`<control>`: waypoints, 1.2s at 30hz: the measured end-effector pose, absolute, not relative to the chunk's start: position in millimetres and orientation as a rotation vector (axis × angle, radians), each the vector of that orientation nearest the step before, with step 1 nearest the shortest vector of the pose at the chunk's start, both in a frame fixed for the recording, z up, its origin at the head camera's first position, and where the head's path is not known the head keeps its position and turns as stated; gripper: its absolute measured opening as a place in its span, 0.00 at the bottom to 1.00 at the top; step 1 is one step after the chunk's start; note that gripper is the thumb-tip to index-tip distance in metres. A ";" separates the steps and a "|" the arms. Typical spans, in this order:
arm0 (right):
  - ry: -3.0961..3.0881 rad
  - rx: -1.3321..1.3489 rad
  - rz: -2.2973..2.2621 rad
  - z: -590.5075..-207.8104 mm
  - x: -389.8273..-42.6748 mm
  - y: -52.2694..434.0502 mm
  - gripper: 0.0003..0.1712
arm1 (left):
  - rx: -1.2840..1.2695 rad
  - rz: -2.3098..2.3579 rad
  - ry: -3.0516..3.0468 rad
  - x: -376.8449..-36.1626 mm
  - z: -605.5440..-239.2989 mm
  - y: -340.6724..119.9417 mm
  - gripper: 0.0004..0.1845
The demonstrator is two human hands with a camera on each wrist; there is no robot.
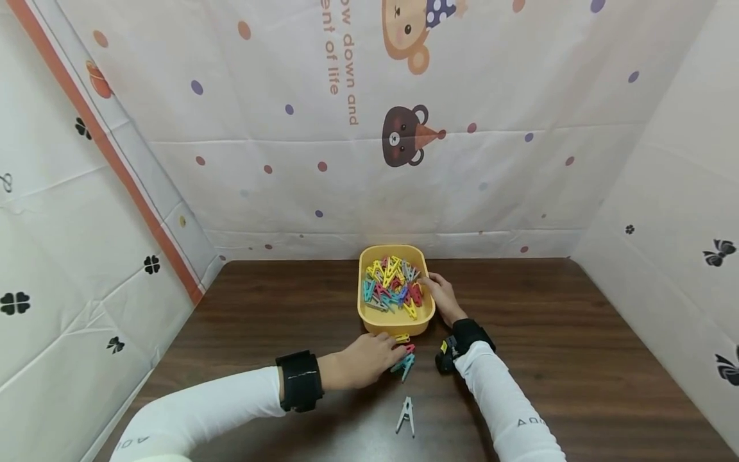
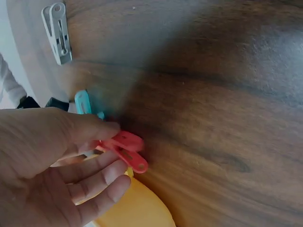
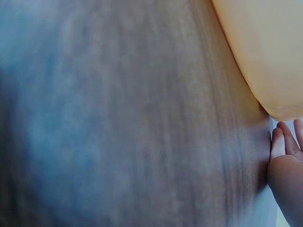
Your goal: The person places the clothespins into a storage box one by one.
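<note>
A yellow tub point(image 1: 367, 316) full of colourful clothespins point(image 1: 392, 287) stands on the dark wooden table. My right hand point(image 1: 441, 296) holds the tub's right wall, thumb at the rim and fingers point(image 3: 280, 143) against the outside of the tub point(image 3: 265, 47). My left hand point(image 1: 369, 360) lies just in front of the tub and pinches a red clothespin point(image 2: 127, 150) between thumb and fingers. A teal clothespin point(image 2: 82, 101) lies right beside it on the table. A grey clothespin point(image 1: 406, 416) lies alone nearer to me, also in the left wrist view as the grey clothespin point(image 2: 57, 33).
The table point(image 1: 577, 333) is closed in by patterned cloth walls at the back point(image 1: 404, 160), left and right. Bare wood stretches to both sides of the tub. A yellow clothespin point(image 1: 402, 337) lies against the tub's front wall.
</note>
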State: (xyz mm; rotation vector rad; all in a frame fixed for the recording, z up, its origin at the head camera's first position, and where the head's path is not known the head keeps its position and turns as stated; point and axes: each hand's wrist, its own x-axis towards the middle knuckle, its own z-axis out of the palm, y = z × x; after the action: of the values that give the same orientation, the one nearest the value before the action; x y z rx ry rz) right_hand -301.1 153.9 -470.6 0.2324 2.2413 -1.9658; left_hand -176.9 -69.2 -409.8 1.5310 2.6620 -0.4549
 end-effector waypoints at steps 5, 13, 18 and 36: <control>2.237 0.238 -1.971 -471.8 -300.4 152.9 0.31 | 1.467 -0.394 2.618 -183.0 -404.7 -73.2 0.12; 2.260 0.234 -1.974 -472.1 -295.8 154.0 0.30 | 1.326 0.155 2.441 -226.6 -348.6 -41.4 0.03; 2.280 0.211 -1.987 -471.1 -293.9 154.7 0.29 | 1.239 0.197 2.733 -291.7 -314.3 -12.8 0.07; 2.282 0.228 -1.987 -472.9 -298.2 150.1 0.31 | 0.194 0.311 2.963 -381.4 -391.0 9.9 0.14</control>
State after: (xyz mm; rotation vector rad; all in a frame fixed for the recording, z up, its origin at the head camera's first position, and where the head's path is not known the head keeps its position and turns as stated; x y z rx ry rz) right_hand -298.2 150.1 -472.9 0.2283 2.2822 -1.9873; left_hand -381.4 9.9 -391.0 0.1941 2.9635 0.3108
